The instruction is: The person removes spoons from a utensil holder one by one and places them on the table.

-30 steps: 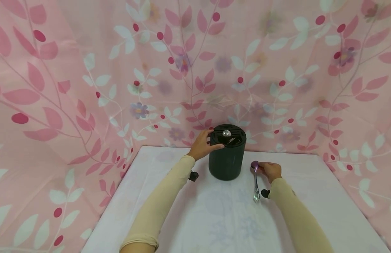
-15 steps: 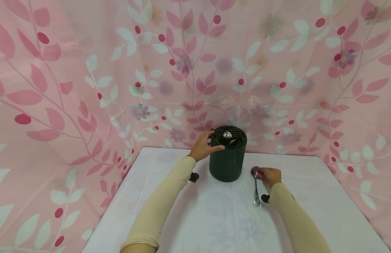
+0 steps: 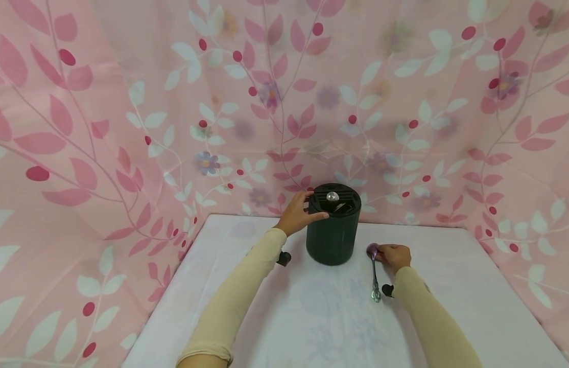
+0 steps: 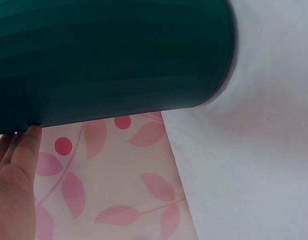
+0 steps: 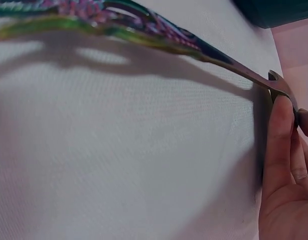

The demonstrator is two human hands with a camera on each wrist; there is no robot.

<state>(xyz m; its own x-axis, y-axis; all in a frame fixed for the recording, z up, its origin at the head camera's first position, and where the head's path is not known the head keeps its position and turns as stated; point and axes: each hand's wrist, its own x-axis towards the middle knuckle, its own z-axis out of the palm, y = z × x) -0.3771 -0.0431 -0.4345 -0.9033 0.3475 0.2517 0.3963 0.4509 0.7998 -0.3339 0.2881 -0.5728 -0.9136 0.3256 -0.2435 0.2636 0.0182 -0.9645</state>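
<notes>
A dark green utensil holder stands upright near the back of the white table, with a slotted black top. A round shiny silver piece and another metal piece show in its top opening. My left hand holds the holder's upper left side, thumb along the front rim and fingers round the far side. To the right of the holder, my right hand pinches a spoon by its purplish bowl. The spoon's ornate, iridescent handle points toward me, casting a shadow on the cloth.
A white cloth covers the table. Behind and beside it hangs a pink floral curtain, close behind the holder. Small black pieces sit at both wrists.
My right hand and the spoon have shifted slightly toward me. The left hand keeps its place on the utensil holder. The head view has moved a little.
</notes>
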